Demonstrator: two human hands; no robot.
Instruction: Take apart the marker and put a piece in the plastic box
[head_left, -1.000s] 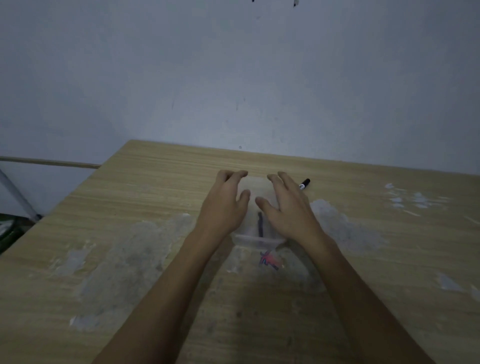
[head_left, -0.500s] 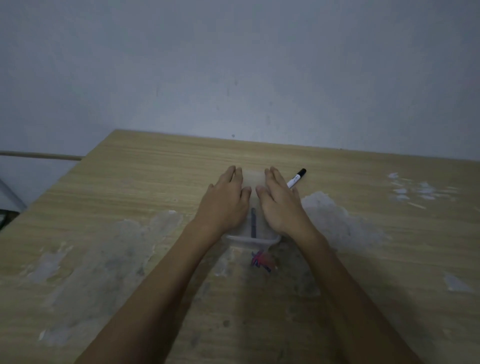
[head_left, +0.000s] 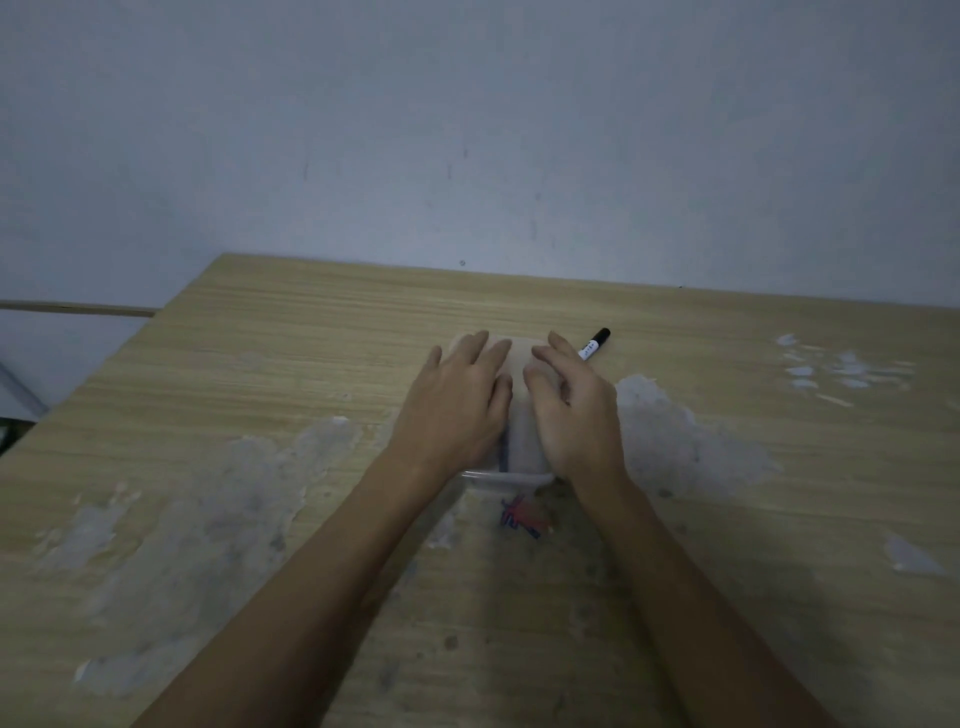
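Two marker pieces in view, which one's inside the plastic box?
The dark piece seen through the plastic box, between the left hand and right hand. The white-barrelled, black-ended piece lies outside on the table.

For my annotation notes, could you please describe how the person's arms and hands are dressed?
Both forearms are bare as far as the frame shows, with no sleeves visible. The left hand and right hand wear no gloves; I see no rings, watch or bracelet, though the dim light could hide small details.

Left hand (head_left: 453, 410) flat, right hand (head_left: 574, 410) slightly curled, palms down
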